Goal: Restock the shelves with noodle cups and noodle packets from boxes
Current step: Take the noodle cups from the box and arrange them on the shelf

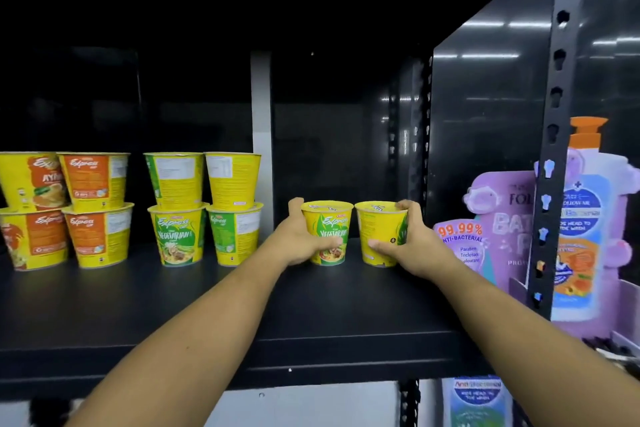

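fingers (327, 245) of the left hand (299, 241) curl round the left cup (329, 230), thumb up by its rim, and the right hand (414, 241) clamps the right cup (377, 236) the same way, mirrored. each hand covers the outer side of its cup, so those parts of the labels are hidden. both cups stand upright on the black shelf (242, 305), just beside each other, toward its right end and back from the front edge.

the rear of the shelf is too dark to make out. at far left the orange cups (93, 208), stacked two high, are partly cut off by the frame edge. the green cups (204, 204), also two high, stand between them and the left hand, apart from it. to the right, a slotted post (554, 97) crosses in front of a purple card (485, 215) and an orange-capped bottle (581, 218), hiding some of their print. below the shelf a blue pack (478, 402) is cut off at the bottom.

the left cup reads "express" and "vegetarian". the right cup's front is turned away, and its small print is unreadable. the orange cups read "express" and what looks like "ayam", partly covered. the card shows "99.99% anti-bacterial". the bottle's lettering is blurred.
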A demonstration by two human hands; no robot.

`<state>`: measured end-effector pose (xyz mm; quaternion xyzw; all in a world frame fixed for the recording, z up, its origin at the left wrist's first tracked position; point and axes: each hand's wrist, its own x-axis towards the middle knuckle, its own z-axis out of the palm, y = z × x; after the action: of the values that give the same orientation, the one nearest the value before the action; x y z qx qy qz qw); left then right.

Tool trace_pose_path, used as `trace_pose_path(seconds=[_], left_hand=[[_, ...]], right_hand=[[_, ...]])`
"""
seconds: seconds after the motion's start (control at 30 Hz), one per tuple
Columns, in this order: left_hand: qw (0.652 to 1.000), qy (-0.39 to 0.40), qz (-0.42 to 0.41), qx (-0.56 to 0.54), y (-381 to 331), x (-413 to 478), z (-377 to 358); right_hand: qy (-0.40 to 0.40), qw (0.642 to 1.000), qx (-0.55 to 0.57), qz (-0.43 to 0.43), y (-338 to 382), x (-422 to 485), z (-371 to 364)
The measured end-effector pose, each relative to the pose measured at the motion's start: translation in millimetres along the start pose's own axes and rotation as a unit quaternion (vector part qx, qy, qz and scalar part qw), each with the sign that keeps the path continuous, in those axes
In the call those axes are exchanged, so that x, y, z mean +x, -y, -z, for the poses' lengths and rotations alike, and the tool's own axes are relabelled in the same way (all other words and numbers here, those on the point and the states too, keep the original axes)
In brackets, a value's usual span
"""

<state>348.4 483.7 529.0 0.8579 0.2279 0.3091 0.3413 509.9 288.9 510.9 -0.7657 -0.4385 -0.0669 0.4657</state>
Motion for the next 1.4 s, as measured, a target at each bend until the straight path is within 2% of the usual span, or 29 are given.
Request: trace_pose_path(seconds=[0.07,0.17,0.37,1.3,1.4], left_hand=[[1.0,-0.004,0.002,-0.022,6,2,-1],[0.999,0.008,0.001,-0.046,12,4,0],[0.999,0.035,0.009,-0.03,13,2,-3],[0.997,0.051,0.028,0.045,25,12,-2],[0.996,0.051,0.035,0.068,23,9,-3]], right_hand=[[0.011,1.0,0.026,0.002,-7,1,-2],[0.019,0.997,0.063,-0.042,-15,5,-1],[0.043,0.996,-0.004,-0.082,-18,7,-4],[0.046,0.991,-0.1,-0.075,-14,5,-7],[0.051,0.981,-0.169,-0.08,-10,2,-7]])
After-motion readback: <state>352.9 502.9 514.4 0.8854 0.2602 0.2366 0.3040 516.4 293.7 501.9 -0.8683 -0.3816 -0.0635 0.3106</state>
